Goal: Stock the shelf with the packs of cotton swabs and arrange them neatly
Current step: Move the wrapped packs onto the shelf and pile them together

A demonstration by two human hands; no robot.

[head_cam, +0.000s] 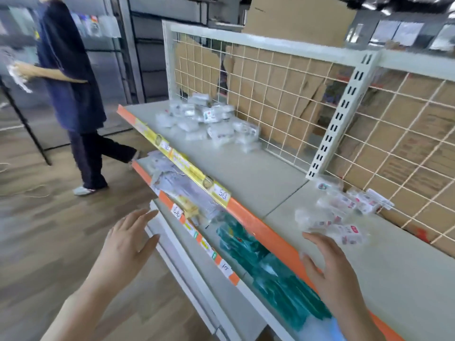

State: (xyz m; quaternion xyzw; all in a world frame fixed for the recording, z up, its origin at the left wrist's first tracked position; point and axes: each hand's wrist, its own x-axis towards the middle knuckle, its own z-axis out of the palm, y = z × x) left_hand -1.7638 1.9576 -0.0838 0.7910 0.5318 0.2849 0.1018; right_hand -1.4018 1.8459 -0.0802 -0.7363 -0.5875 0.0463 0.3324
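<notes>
- Hands first: both are out in front of the person, bare forearms stretched towards the shelving, and neither holds anything.
- The left hand [130, 239] hangs palm-down over the wooden floor [49, 242], just off the front of the lower shelves. Its fingers are straight, slightly fanned and pointing at the shelf edge, so the grip is released.
- The right hand [330, 269] is raised over the orange front strip [258, 225] of the top shelf [246, 168], fingers spread and loosely bent, thumb apart. Its grip is released too.
- Its fingertips sit just beside the near heap of cotton swab packs [339, 215] (the blur hides whether they touch).
- That heap lies loose and jumbled on the right section of the top shelf, close to the wire grid back [270, 94].
- A far heap of cotton swab packs [209, 119] is piled untidily on the left section of the same shelf, well apart from both hands.
- Teal packets [246, 244] lie on the shelf below, between the two wrists from where I stand.
- Flattened cardboard [295, 18] leans behind the grid.
- A person in dark blue clothes [71, 82] is mid-stride on the floor at the left end of the shelving.
</notes>
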